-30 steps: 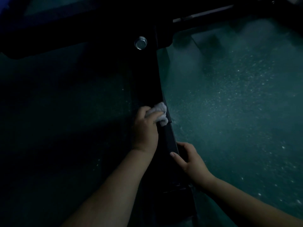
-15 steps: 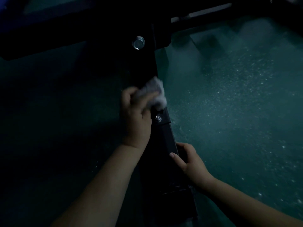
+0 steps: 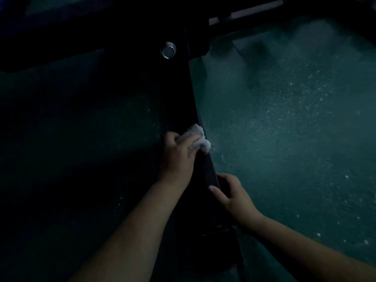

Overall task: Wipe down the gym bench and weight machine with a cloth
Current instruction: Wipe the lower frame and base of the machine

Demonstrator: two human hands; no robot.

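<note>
Left hand point(image 3: 179, 154) grips a bunched white cloth point(image 3: 196, 138), fingers curled round it, pressing it against the black frame bar point(image 3: 210, 171) of the machine. Cloth sits on the bar's right edge, about midway along the visible length, part of it overhanging toward the floor side.

Right hand point(image 3: 234, 195) is lower on the same bar, thumb on the top face, fingers wrapped round the right side. Clamped on the bar. Hands are apart, left one further up the bar than the right.

Bar runs from bottom centre up to a dark joint at the top, where a shiny bolt head point(image 3: 168, 50) sits on the black steel. A second dark bar point(image 3: 254, 16) with a pale strip branches off toward the top right. More dark structure spans the top left; too dim to tell what it is.

Floor point(image 3: 284, 129) is dark green, speckled with pale flecks, rubber-mat look. Right side catches light; left of the bar is in deep shadow, detail mostly lost.

Very low light overall. No containers in view.
</note>
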